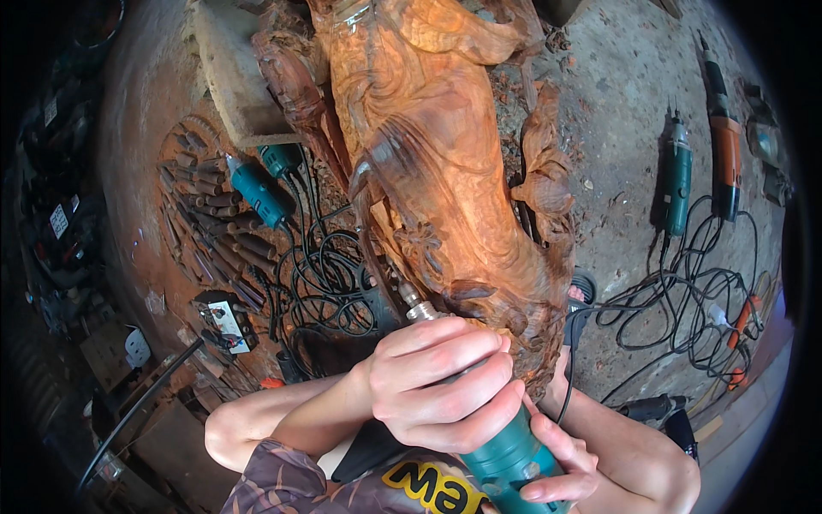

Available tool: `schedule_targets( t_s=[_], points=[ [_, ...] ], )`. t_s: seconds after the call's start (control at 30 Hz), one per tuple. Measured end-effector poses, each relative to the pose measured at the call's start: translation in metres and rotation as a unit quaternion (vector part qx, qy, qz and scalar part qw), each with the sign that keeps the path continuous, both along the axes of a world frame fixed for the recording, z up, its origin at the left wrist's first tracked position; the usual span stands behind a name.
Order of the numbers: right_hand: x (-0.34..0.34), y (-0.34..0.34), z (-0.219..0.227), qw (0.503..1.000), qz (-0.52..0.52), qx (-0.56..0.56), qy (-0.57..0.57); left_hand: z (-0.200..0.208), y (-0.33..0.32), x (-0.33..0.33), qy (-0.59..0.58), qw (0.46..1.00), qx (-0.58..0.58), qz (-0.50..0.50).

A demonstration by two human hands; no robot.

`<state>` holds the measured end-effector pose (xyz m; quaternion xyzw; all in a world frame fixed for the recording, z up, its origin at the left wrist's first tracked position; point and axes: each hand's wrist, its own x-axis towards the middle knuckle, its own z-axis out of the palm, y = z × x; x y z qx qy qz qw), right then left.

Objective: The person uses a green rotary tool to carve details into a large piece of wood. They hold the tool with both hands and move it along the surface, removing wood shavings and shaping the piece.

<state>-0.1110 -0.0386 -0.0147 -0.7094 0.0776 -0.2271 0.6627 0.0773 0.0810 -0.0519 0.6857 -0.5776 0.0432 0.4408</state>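
A green die grinder (512,463) lies slantwise in both my hands, its metal collar (421,312) pointing up and left. My left hand (441,381) is closed round its front part, fingers wrapped over the top. Farther back, my right hand (563,458) grips the grinder's body, with the thumb along its side. The grinder's tip is at the near left edge of a large reddish-brown wood carving (445,146) with flowing folds. Whether the tip touches the wood I cannot tell. The carving's near end lies just beyond my knuckles, between my bare legs.
Left on the floor are a teal grinder (259,193), several carving chisels (229,248), tangled black cords (321,283) and a power strip (228,327). At right lie a green grinder (677,176), an orange-and-black power tool (726,158) and more looped cable (685,295). Wood chips litter the concrete.
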Motion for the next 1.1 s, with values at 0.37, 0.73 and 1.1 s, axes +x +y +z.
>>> schedule_targets(
  t_s=[0.37, 0.73, 1.1],
  points=[
    [0.008, -0.021, 0.027, 0.977, 0.123, 0.117, 0.126, 0.000, 0.006, -0.004, 0.000, 1.000, -0.009, 0.009],
    [0.039, -0.057, 0.070, 0.517, -0.034, 0.709, 0.479, 0.001, 0.010, -0.005, 0.000, 1.000, -0.002, 0.010],
    [0.007, -0.049, 0.046, 0.838, 0.212, 0.427, 0.264, 0.002, 0.009, -0.007, 0.005, 1.000, 0.019, 0.012]
  ],
)
